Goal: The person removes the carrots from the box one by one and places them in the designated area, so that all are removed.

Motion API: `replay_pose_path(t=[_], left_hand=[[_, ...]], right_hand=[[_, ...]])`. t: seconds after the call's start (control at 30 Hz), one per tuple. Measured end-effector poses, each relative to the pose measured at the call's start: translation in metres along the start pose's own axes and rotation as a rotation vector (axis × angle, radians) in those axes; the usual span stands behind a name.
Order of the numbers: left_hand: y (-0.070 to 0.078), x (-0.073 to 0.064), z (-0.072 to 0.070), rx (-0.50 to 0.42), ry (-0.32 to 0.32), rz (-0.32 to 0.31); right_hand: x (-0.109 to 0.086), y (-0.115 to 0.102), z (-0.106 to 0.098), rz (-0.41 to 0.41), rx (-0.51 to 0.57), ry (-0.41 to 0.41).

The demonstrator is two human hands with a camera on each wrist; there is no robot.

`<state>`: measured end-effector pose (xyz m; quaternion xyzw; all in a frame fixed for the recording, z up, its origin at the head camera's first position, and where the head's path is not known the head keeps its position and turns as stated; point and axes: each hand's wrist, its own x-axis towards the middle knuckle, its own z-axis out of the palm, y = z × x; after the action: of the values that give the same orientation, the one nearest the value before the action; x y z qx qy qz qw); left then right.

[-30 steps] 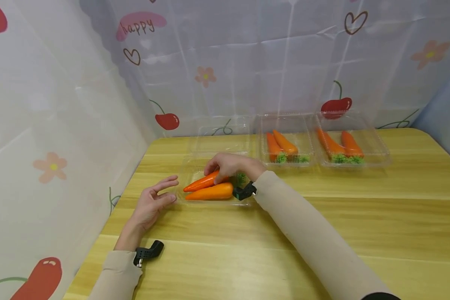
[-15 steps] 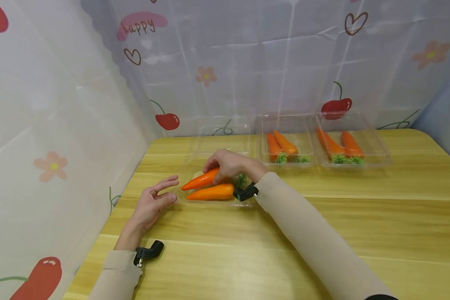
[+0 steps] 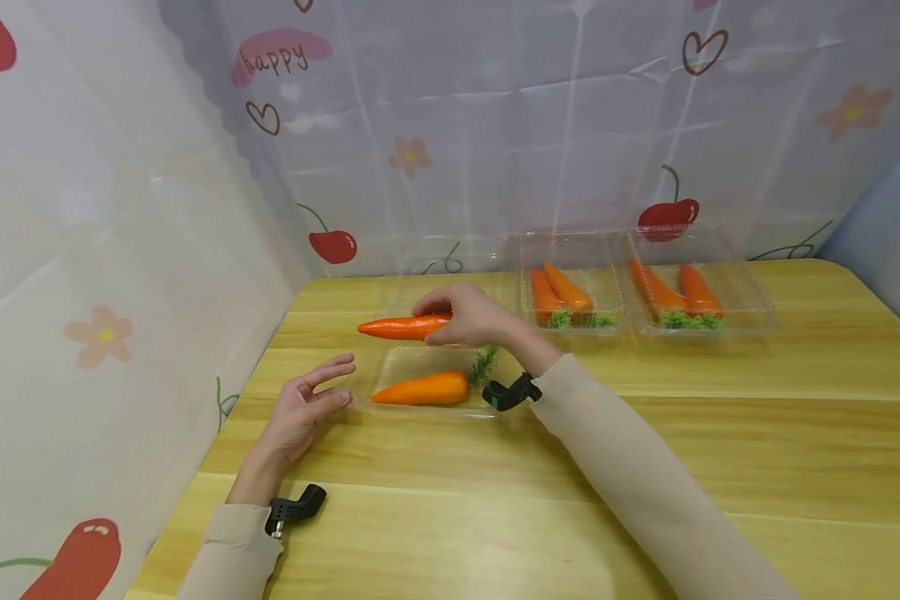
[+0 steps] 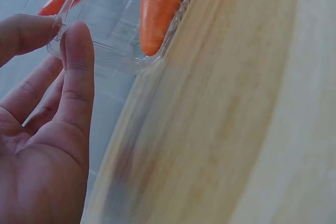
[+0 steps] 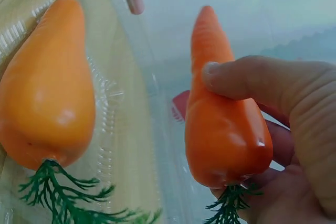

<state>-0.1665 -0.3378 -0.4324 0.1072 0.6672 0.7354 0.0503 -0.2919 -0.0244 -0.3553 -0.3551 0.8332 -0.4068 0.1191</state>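
Observation:
My right hand (image 3: 471, 315) grips a red-orange carrot (image 3: 401, 327) just above an open clear plastic box (image 3: 408, 408). In the right wrist view the thumb lies along this carrot (image 5: 226, 140), with its green top hanging below. A lighter orange carrot (image 3: 423, 388) lies in the box, its green leaves (image 3: 484, 364) toward the right end. At the box's left end is my left hand (image 3: 303, 408). Seen from the left wrist, the left thumb and forefinger pinch the box's corner (image 4: 56, 38).
Behind on the right stand two clear boxes, one (image 3: 607, 323) beside the other (image 3: 753, 312), each holding two carrots with green tops. The wooden table (image 3: 450, 508) meets a patterned curtain (image 3: 495, 150) at the back and another at the left.
My right hand has lifted the red-orange carrot out of the box, up and toward the back. The other carrot stays inside, and my left hand has hardly moved.

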Motion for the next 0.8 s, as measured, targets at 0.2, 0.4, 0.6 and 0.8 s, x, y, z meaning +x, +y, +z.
replay_pose_path(t=[0.2,0.4,0.6,0.8], left_hand=[[-0.001,-0.001,0.0,-0.012,-0.003,0.008],[0.0,-0.001,0.0,-0.019,-0.003,0.025],[0.0,-0.002,0.001,-0.018,-0.001,0.023],[-0.001,-0.002,0.002,-0.012,-0.008,0.021]], right_hand=[[-0.017,0.001,-0.008,0.053,0.175,0.158],[-0.035,-0.001,-0.019,0.078,0.38,0.321],[-0.041,-0.002,-0.027,0.058,0.574,0.472],[-0.044,-0.001,-0.03,0.034,0.712,0.553]])
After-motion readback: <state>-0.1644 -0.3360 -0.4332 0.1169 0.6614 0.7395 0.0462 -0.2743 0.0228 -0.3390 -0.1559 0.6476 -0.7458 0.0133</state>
